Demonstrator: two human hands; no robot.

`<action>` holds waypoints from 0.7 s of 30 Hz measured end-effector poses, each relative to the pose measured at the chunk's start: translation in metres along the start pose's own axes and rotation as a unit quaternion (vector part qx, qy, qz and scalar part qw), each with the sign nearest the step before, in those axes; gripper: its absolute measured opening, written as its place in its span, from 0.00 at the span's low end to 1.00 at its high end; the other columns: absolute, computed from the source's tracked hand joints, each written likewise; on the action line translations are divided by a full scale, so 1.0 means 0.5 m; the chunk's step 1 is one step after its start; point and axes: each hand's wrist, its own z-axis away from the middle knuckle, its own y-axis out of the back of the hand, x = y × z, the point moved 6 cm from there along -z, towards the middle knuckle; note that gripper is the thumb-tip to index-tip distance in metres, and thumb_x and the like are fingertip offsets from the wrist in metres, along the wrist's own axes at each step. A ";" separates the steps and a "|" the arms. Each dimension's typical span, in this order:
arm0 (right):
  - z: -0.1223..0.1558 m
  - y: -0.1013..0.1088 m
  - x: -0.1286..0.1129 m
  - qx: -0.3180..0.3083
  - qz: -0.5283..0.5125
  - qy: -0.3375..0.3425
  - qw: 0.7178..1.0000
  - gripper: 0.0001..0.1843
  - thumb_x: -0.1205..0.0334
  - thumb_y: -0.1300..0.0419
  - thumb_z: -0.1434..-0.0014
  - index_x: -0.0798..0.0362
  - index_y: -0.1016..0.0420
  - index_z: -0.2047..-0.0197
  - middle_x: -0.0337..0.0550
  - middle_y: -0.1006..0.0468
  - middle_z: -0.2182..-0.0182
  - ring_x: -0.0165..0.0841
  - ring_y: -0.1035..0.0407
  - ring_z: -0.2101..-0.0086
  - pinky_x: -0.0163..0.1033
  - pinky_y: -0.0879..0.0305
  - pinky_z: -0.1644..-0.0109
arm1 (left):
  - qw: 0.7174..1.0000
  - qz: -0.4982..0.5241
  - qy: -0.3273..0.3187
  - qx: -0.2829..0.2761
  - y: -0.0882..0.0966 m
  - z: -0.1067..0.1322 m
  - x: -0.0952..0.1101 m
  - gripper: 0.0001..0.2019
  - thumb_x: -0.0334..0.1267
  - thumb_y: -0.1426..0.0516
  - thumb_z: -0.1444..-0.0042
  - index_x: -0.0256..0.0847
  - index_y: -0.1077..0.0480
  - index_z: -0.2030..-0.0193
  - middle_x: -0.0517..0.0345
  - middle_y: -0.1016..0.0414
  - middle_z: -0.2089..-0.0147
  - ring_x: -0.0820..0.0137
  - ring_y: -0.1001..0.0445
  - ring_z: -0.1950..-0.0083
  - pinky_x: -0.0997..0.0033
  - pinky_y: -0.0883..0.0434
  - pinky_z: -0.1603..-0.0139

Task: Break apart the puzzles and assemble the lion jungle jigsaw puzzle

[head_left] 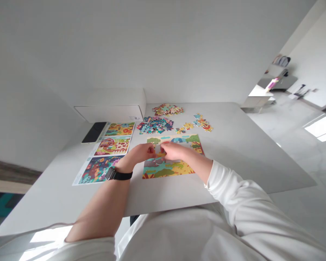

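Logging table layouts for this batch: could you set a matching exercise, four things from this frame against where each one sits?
Things:
1. phone
2. white box
3. puzzle
4. watch

Places:
a. around the wrist behind the left hand
b. in the middle of the table, partly under the right hand
c. at the table's far edge, against the wall
d. beside the far end of the picture sheet, on its left

Pairs: 1-d, 2-c, 3-b, 4-a.
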 end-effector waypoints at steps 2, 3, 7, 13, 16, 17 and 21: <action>-0.002 -0.003 0.001 -0.008 -0.004 0.012 1.000 0.19 0.56 0.25 0.43 0.51 0.22 0.50 0.49 0.17 0.49 0.42 0.22 0.54 0.37 0.34 0.58 | 1.000 0.009 0.004 -0.001 -0.001 -0.004 -0.006 0.13 0.51 0.36 0.48 0.45 0.29 0.68 0.60 0.22 0.70 0.66 0.26 0.69 0.69 0.38 0.67; -0.003 -0.004 0.000 -0.011 -0.006 0.017 1.000 0.19 0.58 0.26 0.43 0.51 0.21 0.50 0.49 0.17 0.49 0.42 0.22 0.54 0.37 0.34 0.58 | 1.000 0.015 0.008 -0.004 -0.002 -0.005 -0.008 0.13 0.51 0.36 0.48 0.45 0.30 0.68 0.60 0.23 0.71 0.67 0.27 0.69 0.69 0.38 0.67; -0.004 0.000 -0.001 -0.007 -0.001 0.018 1.000 0.16 0.64 0.29 0.41 0.52 0.21 0.49 0.50 0.17 0.47 0.42 0.23 0.51 0.36 0.33 0.56 | 0.999 0.029 0.016 -0.008 0.000 -0.007 -0.008 0.12 0.51 0.39 0.48 0.45 0.30 0.70 0.60 0.24 0.72 0.67 0.29 0.70 0.70 0.39 0.68; 0.009 0.031 0.016 -0.062 -0.068 0.040 0.995 0.12 0.62 0.34 0.35 0.50 0.20 0.47 0.45 0.16 0.48 0.36 0.22 0.57 0.35 0.34 0.59 | 0.998 0.031 0.027 0.055 0.038 0.002 -0.005 0.17 0.57 0.41 0.44 0.45 0.29 0.71 0.59 0.25 0.72 0.66 0.29 0.70 0.69 0.41 0.68; 0.024 0.066 0.042 -0.068 -0.119 0.041 0.990 0.15 0.55 0.31 0.36 0.48 0.19 0.48 0.42 0.14 0.54 0.34 0.23 0.60 0.35 0.35 0.59 | 0.985 0.014 0.075 0.153 0.074 0.011 -0.019 0.21 0.61 0.41 0.43 0.45 0.34 0.73 0.61 0.32 0.77 0.68 0.36 0.74 0.68 0.45 0.70; 0.029 0.080 0.052 -0.063 -0.137 0.038 0.988 0.15 0.53 0.31 0.36 0.48 0.19 0.48 0.41 0.15 0.56 0.33 0.23 0.62 0.35 0.35 0.60 | 0.979 0.007 0.085 0.184 0.084 0.015 -0.022 0.22 0.61 0.40 0.43 0.45 0.37 0.73 0.62 0.35 0.78 0.68 0.38 0.74 0.68 0.46 0.70; 0.053 0.142 0.092 0.001 -0.188 0.028 0.982 0.13 0.55 0.32 0.37 0.50 0.20 0.51 0.38 0.18 0.63 0.30 0.28 0.68 0.34 0.39 0.63 | 0.959 -0.013 0.098 0.266 0.109 0.028 -0.015 0.21 0.55 0.40 0.43 0.45 0.42 0.73 0.63 0.38 0.79 0.69 0.42 0.75 0.69 0.47 0.70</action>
